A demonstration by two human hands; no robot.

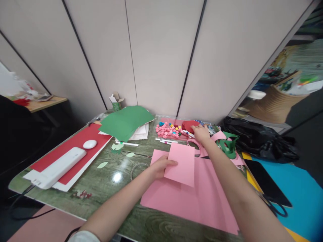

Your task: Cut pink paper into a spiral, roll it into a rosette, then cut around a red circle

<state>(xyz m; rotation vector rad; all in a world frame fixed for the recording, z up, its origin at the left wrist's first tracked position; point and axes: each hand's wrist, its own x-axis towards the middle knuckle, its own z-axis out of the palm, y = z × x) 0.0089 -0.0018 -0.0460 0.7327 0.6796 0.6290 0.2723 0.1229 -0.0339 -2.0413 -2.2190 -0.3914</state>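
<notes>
My left hand (161, 166) pinches the left edge of a small pink paper sheet (182, 164), holding it just above larger pink sheets (199, 198) on the green wood-grain table (113, 188). My right hand (201, 132) reaches to the far side of the table, its fingers closed down on a red paper piece (188, 125) beside a heap of small pink paper flowers (166, 129). Several white markers (166, 141) lie just in front of that heap.
Green paper sheets (126, 121) lie over white paper at the back. A white laminator-like device (58, 166) and a white mouse (90, 144) rest on red paper at left. Green and pink paper strips (228, 144), a black bag (259, 141) and a wire ring (137, 168) are nearby.
</notes>
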